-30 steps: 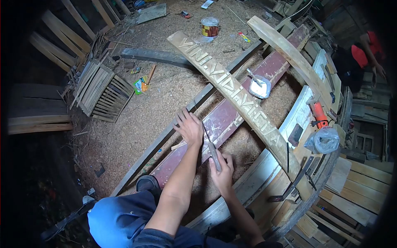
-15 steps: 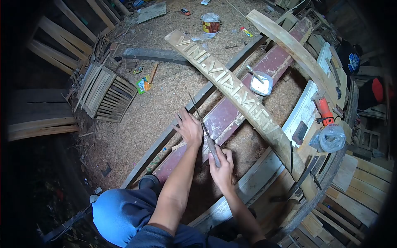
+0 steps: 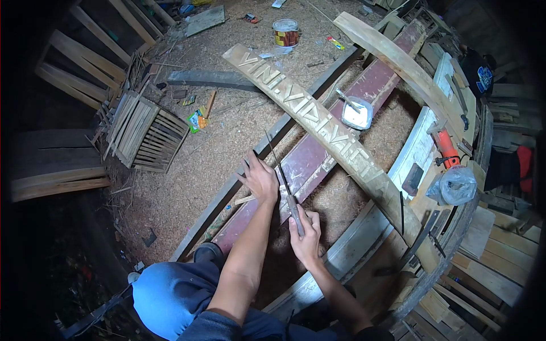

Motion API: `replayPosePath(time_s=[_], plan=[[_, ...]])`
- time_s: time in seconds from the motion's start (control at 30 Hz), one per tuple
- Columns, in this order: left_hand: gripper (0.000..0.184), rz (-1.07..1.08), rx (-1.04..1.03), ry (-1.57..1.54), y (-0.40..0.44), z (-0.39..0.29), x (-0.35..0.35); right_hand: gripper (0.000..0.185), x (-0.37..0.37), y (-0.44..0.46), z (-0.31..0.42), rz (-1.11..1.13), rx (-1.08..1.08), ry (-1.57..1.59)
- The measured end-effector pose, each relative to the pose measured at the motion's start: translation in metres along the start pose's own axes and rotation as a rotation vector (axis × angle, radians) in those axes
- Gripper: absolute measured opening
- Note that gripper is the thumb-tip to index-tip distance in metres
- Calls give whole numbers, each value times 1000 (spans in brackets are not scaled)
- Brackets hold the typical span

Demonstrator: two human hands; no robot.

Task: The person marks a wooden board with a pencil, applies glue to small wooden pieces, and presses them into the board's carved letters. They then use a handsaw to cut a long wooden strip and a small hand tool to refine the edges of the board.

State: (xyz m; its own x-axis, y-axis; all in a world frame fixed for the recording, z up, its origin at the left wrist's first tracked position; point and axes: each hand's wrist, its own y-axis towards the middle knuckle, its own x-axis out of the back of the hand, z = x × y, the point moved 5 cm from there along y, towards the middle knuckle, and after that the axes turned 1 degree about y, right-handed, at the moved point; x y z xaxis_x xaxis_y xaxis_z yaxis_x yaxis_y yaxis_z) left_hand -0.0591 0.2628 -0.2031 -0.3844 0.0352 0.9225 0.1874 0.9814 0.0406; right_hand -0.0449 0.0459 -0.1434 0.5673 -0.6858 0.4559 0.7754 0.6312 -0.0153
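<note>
My right hand [image 3: 307, 237] is wrapped around the greyish handle of a long, thin-bladed saw [image 3: 284, 181]. Its dark, narrow blade points away from me and tapers toward the tip, passing just right of my left hand [image 3: 261, 181]. That hand leans on the work surface with its fingers apart, by the dark beam [image 3: 211, 213] and the reddish plank [image 3: 301, 161]. From under the left wrist pokes a short, pale wood strip [image 3: 245, 200]; whatever else lies under the palm is hidden. Ahead, a long board with raised letters [image 3: 310, 113] lies across plank and beam.
A white tub with a brush [image 3: 356, 115] sits on the plank. On the right are a red power tool [image 3: 446, 149], a plastic bag [image 3: 453, 186] and a curved board [image 3: 392, 54]. A paint can [image 3: 286, 35] and a slatted wooden piece [image 3: 149, 133] stand on the shavings-covered floor.
The saw has shifted slightly along its length toward me, with my right hand on its handle. My left hand stays in place; the whole view has moved a little.
</note>
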Motion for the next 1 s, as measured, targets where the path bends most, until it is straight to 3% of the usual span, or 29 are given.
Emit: replayPosePath(time_s=[0.17,0.27,0.33,0.4,0.47,0.63,0.93,1.0], plan=[[49,-10,19,15,5,-3,2,44,-15,5,-7,-54,-32,-2],[48,-3,72,0,1,3,1,42,3,9,-1,40,-45,34],[48,-45,67,-26,4,-3,8,42,21,-20,2,5,39,-4],[48,54,-71,13,-3,-10,14,41,24,-34,-11,41,-28,26],[48,-118,-64,19,-2,-2,0,40,25,-22,2,21,-10,-99],[44,-51,32,-27,0,-5,6,40,0,-24,-6,-77,0,-12],[38,-140,-11,-36,0,-8,13,39,29,-16,2,-42,-4,52],[37,-58,21,-55,1,-8,12,40,27,-16,2,-47,-8,58]])
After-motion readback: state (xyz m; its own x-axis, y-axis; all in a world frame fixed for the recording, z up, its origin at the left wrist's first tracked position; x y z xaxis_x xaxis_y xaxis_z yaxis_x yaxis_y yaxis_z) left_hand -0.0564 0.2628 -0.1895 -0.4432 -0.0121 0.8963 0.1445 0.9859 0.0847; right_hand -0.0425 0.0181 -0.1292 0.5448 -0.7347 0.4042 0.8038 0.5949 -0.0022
